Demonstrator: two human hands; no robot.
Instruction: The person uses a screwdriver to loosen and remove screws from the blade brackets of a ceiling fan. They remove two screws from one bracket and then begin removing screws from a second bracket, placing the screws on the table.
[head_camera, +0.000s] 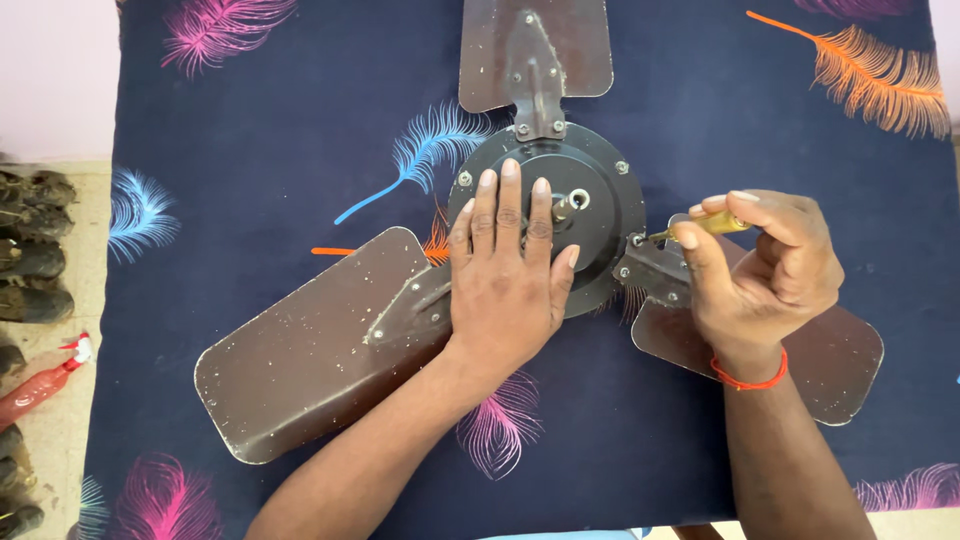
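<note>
1. You are pressing your left hand flat on the dark round motor housing of a brown ceiling fan, with your fingers spread wide and gripping nothing.
2. You are pinching the yellowish handle of a screwdriver in your right hand; its fingers are closing narrowly around the handle, thumb on top.
3. You are pointing the screwdriver tip at a screw where the right blade's bracket meets the housing rim.
4. The fan is lying in the middle of the desk, on a dark blue cloth printed with coloured feathers, with its three blades spreading up, lower left and lower right.
5. The lower-left blade is lying just beside your left wrist; your right hand is partly covering the right blade.
6. A red spray bottle is lying on the floor at the left; you cannot tell what it is holding.
7. Dark shoes are sitting along that left edge.
</note>
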